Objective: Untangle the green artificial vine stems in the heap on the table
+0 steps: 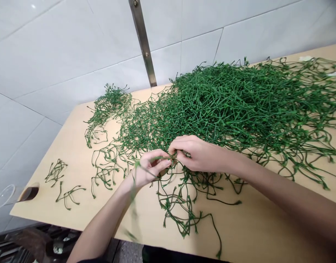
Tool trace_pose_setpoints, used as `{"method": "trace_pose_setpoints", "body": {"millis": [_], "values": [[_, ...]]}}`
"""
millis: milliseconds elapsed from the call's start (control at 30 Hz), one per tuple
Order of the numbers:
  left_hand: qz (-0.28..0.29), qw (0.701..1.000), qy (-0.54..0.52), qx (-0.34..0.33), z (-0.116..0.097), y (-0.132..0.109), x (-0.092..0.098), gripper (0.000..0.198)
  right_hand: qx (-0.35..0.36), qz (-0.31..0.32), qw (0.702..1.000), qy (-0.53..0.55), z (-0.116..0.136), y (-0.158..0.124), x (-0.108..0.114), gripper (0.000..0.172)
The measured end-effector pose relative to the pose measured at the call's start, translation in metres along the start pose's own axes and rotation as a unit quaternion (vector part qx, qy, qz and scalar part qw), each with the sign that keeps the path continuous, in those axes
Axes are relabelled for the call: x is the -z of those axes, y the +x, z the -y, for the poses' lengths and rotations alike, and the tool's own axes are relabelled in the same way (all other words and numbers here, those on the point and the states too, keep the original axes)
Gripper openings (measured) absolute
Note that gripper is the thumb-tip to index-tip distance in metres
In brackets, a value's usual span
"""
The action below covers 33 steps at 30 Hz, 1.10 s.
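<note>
My left hand (148, 168) pinches a thin green stem, part of which (137, 164) loops over the back of the hand and hangs down, blurred. Facing it, my right hand (194, 152) has its fingers closed on the same stem, so the two hands almost meet fingertip to fingertip. Just beyond them rises a big tangled heap of green plastic-looking stems (228, 102) with small forked tips. Several loose stems (181, 208) lie on the table below my hands.
The pale wooden table (102, 223) stands against a tiled wall (96, 36) with a metal strip (144, 44). Smaller stem clusters lie at the back left (110, 102) and left (57, 171). A clear cup with dark liquid (29, 193) is at the left edge.
</note>
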<state>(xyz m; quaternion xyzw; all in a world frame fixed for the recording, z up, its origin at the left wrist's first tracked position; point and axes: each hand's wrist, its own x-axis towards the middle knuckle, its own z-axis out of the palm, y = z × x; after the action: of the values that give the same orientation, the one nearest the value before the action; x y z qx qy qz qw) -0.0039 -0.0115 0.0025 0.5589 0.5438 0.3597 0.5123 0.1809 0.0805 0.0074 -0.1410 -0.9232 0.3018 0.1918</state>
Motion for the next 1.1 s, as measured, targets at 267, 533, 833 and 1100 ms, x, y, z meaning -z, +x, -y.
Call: {"method": "trace_pose_setpoints", "body": {"millis": [267,533,833,1100], "values": [[-0.040,0.999,-0.019,-0.007,-0.001,0.002,-0.002,0.019,-0.096,-0.018,0.992,0.073,0.004,0.002,0.010,0.020],[-0.158,0.980,-0.031,-0.114,0.003,0.000,-0.006,0.023,-0.124,-0.117,0.966,0.195,0.011,0.004,0.011,0.012],[0.001,0.996,-0.088,0.025,-0.010,-0.003,-0.006,0.041,-0.120,-0.197,0.932,0.280,0.011,0.006,0.011,0.013],[-0.040,0.980,-0.193,-0.011,-0.005,-0.003,-0.002,0.032,-0.164,-0.093,0.918,0.348,0.002,0.005,0.026,0.017]]}}
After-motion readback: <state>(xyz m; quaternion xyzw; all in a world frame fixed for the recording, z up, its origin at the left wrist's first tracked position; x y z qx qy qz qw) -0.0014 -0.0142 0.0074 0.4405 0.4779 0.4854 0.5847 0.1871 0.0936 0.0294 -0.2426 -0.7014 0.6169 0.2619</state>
